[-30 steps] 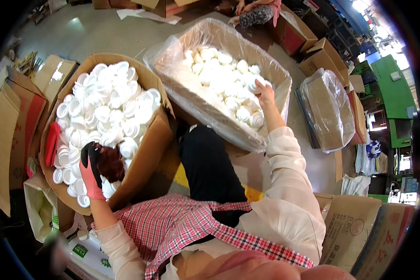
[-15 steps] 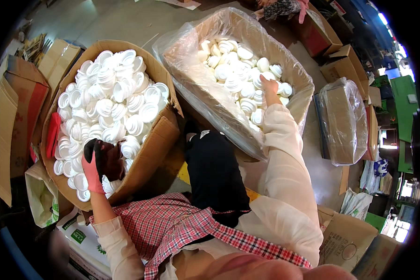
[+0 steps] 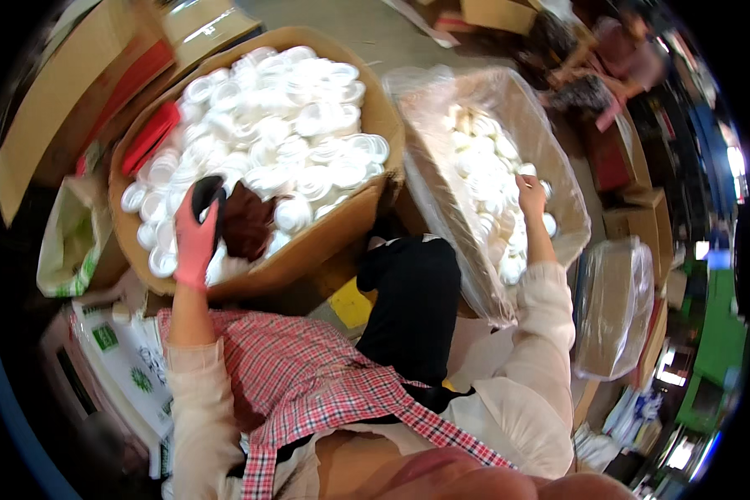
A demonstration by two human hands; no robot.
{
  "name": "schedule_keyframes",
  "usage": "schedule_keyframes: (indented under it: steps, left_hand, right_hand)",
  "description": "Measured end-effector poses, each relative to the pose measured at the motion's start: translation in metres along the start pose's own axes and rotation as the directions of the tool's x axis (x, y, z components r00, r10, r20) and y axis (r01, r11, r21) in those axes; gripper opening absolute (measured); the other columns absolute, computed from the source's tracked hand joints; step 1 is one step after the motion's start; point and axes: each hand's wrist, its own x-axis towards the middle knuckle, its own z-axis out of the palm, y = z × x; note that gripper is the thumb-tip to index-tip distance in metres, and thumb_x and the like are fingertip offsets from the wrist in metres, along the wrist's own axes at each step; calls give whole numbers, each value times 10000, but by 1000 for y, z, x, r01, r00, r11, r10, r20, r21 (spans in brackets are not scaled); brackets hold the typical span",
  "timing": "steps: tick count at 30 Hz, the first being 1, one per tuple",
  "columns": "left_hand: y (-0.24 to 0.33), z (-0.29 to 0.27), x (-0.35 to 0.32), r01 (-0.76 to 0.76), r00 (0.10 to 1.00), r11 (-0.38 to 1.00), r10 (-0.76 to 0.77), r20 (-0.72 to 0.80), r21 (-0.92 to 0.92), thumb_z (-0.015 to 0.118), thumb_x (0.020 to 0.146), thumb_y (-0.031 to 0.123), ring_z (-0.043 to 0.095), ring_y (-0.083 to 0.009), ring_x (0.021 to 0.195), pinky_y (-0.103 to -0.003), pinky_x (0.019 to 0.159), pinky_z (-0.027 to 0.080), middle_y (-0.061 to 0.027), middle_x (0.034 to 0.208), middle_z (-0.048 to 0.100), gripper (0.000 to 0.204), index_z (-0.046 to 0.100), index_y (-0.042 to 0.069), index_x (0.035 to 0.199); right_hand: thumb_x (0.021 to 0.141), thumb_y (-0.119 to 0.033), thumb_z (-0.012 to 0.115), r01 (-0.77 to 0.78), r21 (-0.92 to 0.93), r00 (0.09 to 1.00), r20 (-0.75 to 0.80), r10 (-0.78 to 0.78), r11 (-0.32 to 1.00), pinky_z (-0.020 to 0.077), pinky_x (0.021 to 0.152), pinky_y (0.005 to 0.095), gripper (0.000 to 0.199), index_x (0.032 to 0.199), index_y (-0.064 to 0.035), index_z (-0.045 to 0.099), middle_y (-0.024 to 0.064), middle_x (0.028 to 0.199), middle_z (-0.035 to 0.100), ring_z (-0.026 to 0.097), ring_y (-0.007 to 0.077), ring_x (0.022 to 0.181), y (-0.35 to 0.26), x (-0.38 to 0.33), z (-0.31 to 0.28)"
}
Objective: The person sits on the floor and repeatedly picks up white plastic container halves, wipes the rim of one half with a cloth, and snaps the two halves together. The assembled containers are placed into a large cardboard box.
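1. Pink-gloved left hand (image 3: 195, 242) grips a black object (image 3: 206, 193) over the cardboard box (image 3: 325, 237) of white caps (image 3: 283, 133)
2. Bare right hand (image 3: 531, 196) reaches among white caps in the plastic-lined box (image 3: 442, 200); its grip cannot be told

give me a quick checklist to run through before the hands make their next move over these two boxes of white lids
1. Left hand has a grip on the black tool: ok, the gloved fingers wrap it.
2. Left box has lids in reach: ok, heaped beside the glove.
3. Right hand reaches the lined box: ok, it is inside the plastic liner.
4. Right hand holds a lid: cannot tell, the fingers blend with the white pieces.
5. Bare patch by the left hand: ok, brown bottom shows there.
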Motion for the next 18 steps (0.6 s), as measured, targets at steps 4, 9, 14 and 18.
schedule_keyframes:
  steps: [4,9,14,18]
  left_hand:
    - [2,1,2,-48,998,994,52,36,-98,615,857,82,641,-267,1003,-338,871,487,-180,1088,654,347,561,-52,1172]
    - [28,-16,-3,-79,997,995,79,-2,-63,637,817,90,641,-318,934,-367,820,493,-165,999,661,283,595,-8,1080]
    - [29,-22,-1,-114,992,990,108,-68,-83,628,818,99,628,-333,917,-369,811,490,-163,982,654,239,598,-6,1031]
    - [23,-31,-1,-84,995,993,79,-62,-84,632,810,99,624,-341,920,-378,805,488,-169,981,649,236,604,-7,1019]
  right_hand:
    - [873,-179,639,297,304,896,239,-374,905,499,790,308,230,1025,-9,664,116,947,694,658,191,866,-134,-55,-13]
    - [859,-168,638,530,479,430,560,-708,700,503,783,365,263,1084,-33,621,159,978,651,637,305,891,-325,-191,11]
    - [856,-171,644,632,689,22,441,-897,354,491,723,385,203,1017,-48,621,136,919,605,602,330,828,-366,-258,88]
    - [784,-128,670,689,675,0,361,-932,262,481,761,430,193,944,-42,606,140,903,582,577,339,887,-353,-271,134]
